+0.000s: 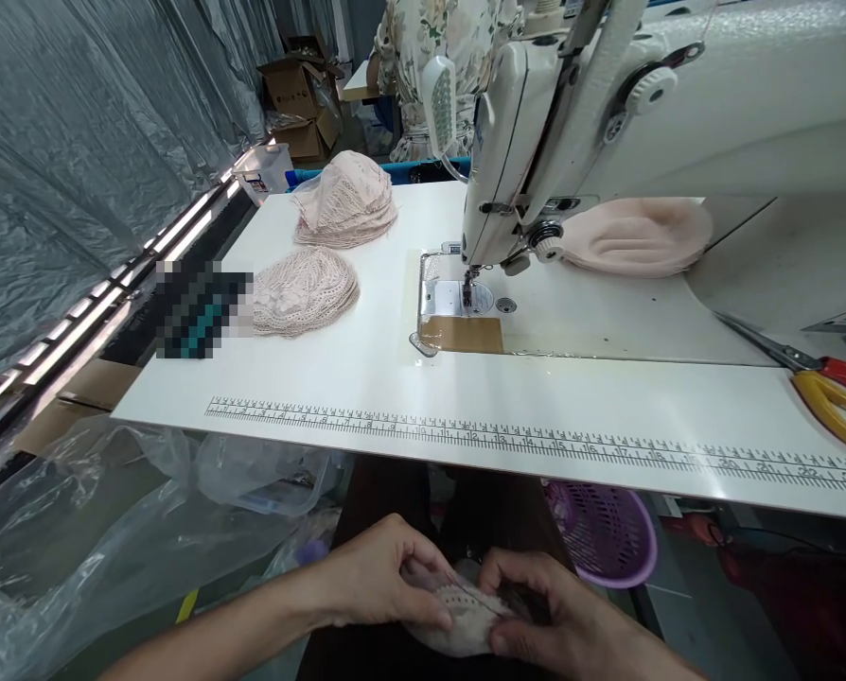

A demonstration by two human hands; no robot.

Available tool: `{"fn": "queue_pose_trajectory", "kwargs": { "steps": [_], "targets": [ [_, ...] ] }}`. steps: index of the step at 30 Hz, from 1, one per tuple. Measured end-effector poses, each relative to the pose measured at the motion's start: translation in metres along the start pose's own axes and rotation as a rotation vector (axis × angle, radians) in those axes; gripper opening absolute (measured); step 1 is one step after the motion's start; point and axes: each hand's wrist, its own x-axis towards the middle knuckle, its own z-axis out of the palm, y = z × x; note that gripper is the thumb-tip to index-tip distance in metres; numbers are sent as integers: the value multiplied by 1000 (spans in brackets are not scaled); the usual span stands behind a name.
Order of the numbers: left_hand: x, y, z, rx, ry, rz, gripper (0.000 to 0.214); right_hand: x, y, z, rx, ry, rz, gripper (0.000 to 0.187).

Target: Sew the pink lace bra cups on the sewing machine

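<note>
Over my lap, below the table's front edge, both hands grip a pale beige lace fabric piece point(458, 619). My left hand point(387, 577) pinches its left side between thumb and fingers. On the right side, my right hand point(551, 605) holds it the same way, so the lace stretches between the two. Part of the piece is hidden behind my fingers. On the white table lie two stacks of similar lace pieces, a nearer stack point(306, 291) and a farther stack point(348, 199). A sewing machine point(515, 170) stands to their right.
Pink padded cups point(636, 236) lie behind the machine head. Scissors point(813, 364) with red and yellow handles rest at the table's right. A printed ruler point(508, 438) runs along the front edge. Below are a purple basket point(608, 534) and clear plastic bags point(111, 530). A person point(430, 66) is beyond.
</note>
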Motion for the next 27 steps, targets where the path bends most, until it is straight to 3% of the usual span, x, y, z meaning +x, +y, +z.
{"fn": "queue_pose_trajectory", "kwargs": {
  "steps": [12,18,22,27],
  "targets": [
    [-2,9,3,14,27,-45,29,-3,-4,-2,26,-15,-10,11],
    [-3,7,5,-1,17,-34,33,-2,-2,-5,15,-21,-25,22],
    [-4,8,6,48,19,-8,29,-2,2,-1,-39,16,-42,31],
    [-4,4,5,63,13,23,31,1,6,6,-98,123,-8,28]
  ]
}}
